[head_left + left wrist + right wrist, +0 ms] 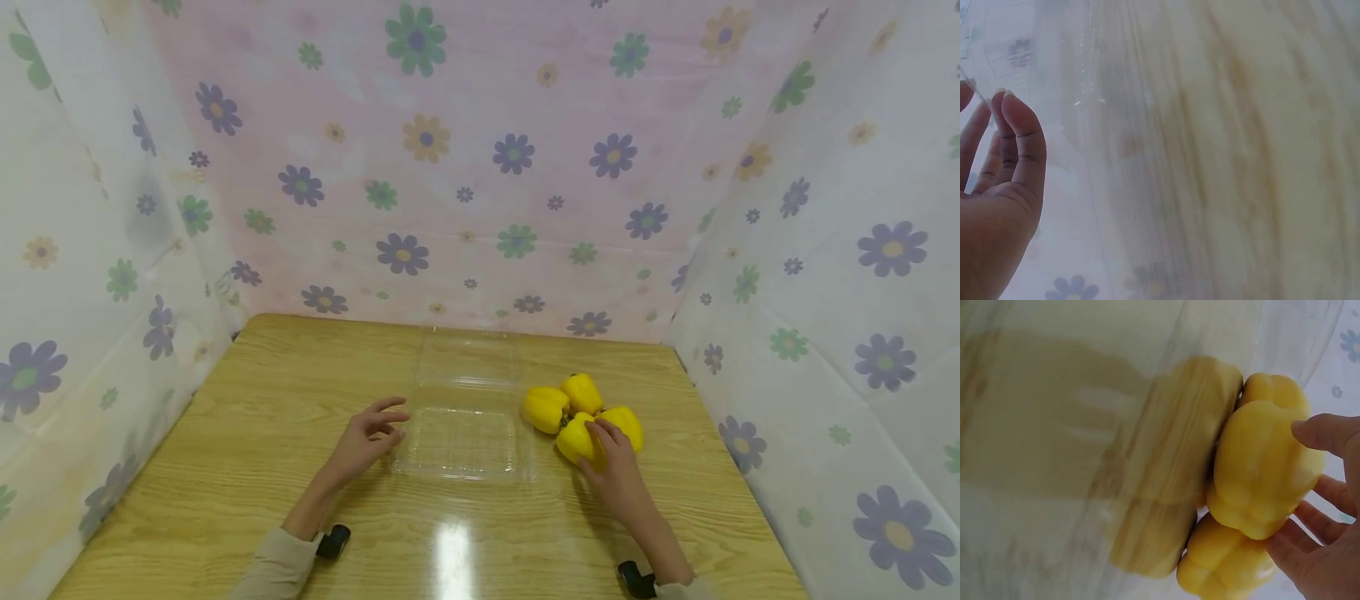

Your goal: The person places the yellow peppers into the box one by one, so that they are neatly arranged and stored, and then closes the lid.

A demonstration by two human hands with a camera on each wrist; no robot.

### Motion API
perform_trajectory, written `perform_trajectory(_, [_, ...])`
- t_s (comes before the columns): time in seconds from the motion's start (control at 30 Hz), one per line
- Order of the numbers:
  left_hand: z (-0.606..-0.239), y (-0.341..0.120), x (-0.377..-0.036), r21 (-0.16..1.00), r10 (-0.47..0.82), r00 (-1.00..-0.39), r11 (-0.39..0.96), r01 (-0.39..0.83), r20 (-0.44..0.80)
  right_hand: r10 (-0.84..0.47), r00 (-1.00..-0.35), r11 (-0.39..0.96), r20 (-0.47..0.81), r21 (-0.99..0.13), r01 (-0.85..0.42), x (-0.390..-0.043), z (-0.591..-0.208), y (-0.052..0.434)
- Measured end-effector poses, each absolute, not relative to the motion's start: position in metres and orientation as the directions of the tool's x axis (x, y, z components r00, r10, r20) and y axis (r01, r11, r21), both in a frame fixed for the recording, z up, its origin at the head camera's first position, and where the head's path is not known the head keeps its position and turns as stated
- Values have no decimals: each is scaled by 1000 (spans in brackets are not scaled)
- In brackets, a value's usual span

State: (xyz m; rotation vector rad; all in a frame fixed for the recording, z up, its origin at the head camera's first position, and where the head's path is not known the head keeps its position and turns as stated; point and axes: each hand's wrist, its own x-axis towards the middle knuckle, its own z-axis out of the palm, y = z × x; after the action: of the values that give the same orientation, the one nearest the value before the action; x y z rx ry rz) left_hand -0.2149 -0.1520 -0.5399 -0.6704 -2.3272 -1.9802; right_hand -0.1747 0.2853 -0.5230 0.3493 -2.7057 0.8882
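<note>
Several yellow bell peppers stand clustered to the right of a clear plastic clamshell container [463, 477], which lies open in the middle of the table. My right hand [621, 483] is at the nearest bell pepper [576, 439], its thumb and fingers around the pepper's sides. The right wrist view shows the thumb [1319, 432] against one side of that bell pepper [1266, 465] and the fingers on the opposite side. At the container's left rim is my left hand [363, 437], its fingers bent loosely and spread. In the left wrist view its fingertips [1019, 109] come right up to the transparent edge.
The other bell peppers, among them a left one [545, 408], a back one [582, 392] and a right one [625, 427], sit close together. A wood-grain table [300, 375] bears everything. Flower-patterned sheets [480, 200] enclose it at the back and both sides.
</note>
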Motion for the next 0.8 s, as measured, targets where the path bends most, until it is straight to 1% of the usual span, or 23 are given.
perform_trajectory(0.13, [-539,-151,-215,945,332,-905,96,313,266,-141,-918,777,369,-534,-334,-176,-525,282])
perform_trajectory(0.3, [-540,-150,-215,945,348,-901,104,311,259,-139,-931,755,338,-572,-321,-176,-524,280])
perform_trajectory(0.5, [-541,-147,-212,960,325,-921,102,259,214,-137,-942,739,307,-601,-303,-174,-525,282])
perform_trajectory(0.63, [-541,-144,-211,971,304,-934,87,222,187,-118,-941,721,318,-624,-301,-174,-529,283])
perform_trajectory(0.8, [-541,-141,-213,972,303,-931,48,229,205,-97,-940,700,328,-649,-299,-175,-529,286])
